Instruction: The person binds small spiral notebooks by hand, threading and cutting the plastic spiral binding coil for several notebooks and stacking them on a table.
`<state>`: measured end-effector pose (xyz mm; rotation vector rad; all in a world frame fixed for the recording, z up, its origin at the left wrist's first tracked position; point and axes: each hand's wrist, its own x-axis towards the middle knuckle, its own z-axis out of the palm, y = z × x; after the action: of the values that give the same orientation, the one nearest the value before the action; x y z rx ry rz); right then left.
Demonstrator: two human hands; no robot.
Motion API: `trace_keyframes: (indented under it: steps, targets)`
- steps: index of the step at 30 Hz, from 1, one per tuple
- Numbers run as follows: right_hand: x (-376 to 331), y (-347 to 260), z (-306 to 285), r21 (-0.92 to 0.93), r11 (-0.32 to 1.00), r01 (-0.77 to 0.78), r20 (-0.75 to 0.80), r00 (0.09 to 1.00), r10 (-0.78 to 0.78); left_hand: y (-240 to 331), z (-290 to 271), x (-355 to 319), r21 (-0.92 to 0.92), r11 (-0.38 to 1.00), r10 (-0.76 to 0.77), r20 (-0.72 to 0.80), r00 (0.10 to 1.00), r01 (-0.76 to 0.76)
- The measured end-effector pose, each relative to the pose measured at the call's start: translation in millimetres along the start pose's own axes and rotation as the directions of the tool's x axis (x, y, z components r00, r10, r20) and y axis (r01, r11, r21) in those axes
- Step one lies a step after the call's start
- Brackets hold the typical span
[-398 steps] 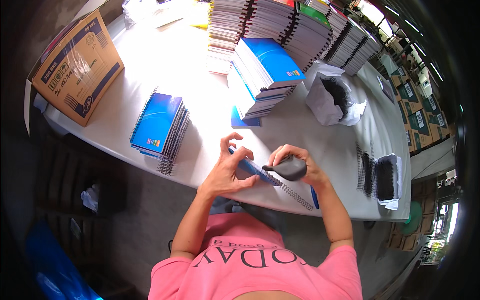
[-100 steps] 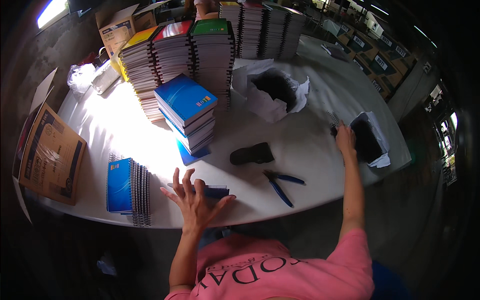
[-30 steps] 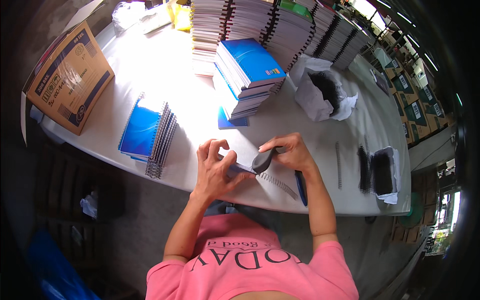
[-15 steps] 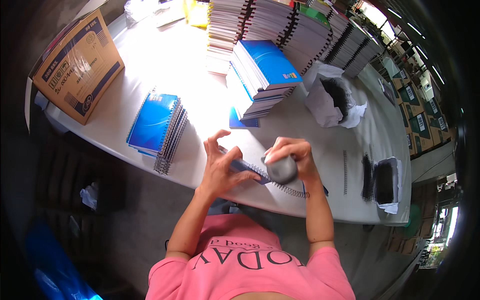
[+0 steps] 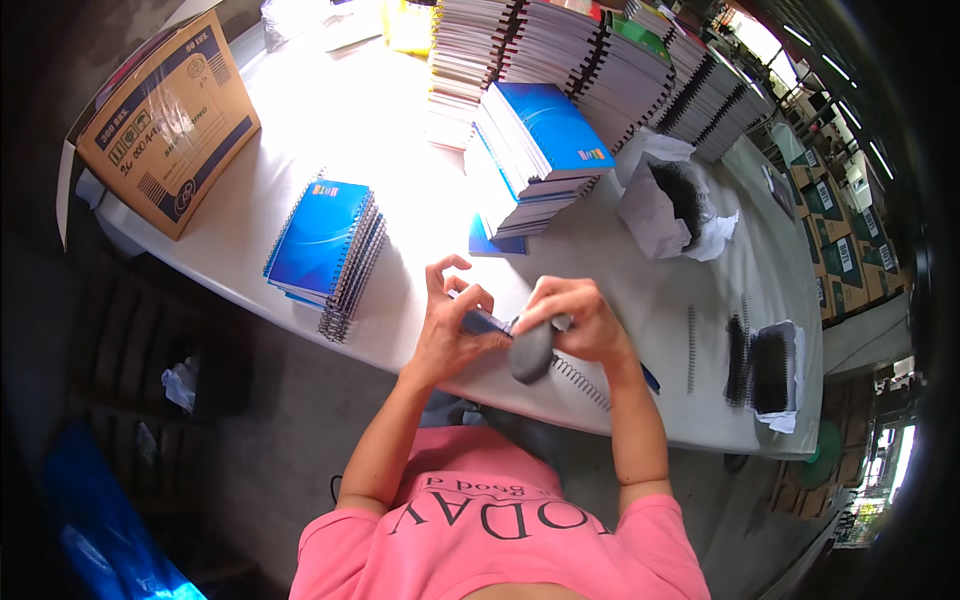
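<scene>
My left hand (image 5: 448,330) grips a thin blue notebook (image 5: 482,321), held on edge near the table's front. From its right end trails a dark spiral binding coil (image 5: 582,383). My right hand (image 5: 583,318) is closed on a dark grey, rounded object (image 5: 531,356), whose exact kind I cannot make out. That object is against or just in front of the notebook's bound edge, hiding part of the coil there. Beyond my hands stands a tall stack of blue-covered books (image 5: 550,130), with another blue book (image 5: 492,240) at its foot.
Coil-bound blue notebooks (image 5: 322,240) are piled on the left, near a cardboard box (image 5: 175,130). Large bound stacks (image 5: 545,45) line the back. Paper-wrapped coils (image 5: 668,205) and a box of black coils (image 5: 775,370) sit right, near a loose coil (image 5: 691,350).
My right hand has moved left with the grey object, which has tilted and covers more of the notebook's right end. My left hand still holds the notebook. The view has shifted slightly.
</scene>
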<state>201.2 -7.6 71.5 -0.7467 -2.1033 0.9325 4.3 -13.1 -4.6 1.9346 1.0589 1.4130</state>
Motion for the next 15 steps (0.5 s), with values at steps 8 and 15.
trace_keyframes:
  steps: [8, 15]
  targets:
    - [2.0, 29.8, 2.7, -0.073, 0.977, -0.199, -0.101, 0.976, 0.192, -0.8, 0.1, 3.7, -0.026, 0.999, -0.019, 0.030, 0.999, 0.020]
    - [-3.4, 38.2, 13.4, -0.090, 0.980, -0.176, -0.208, 0.966, 0.154, -7.2, 3.3, 4.8, -0.084, 0.992, -0.091, 0.050, 0.995, 0.095]
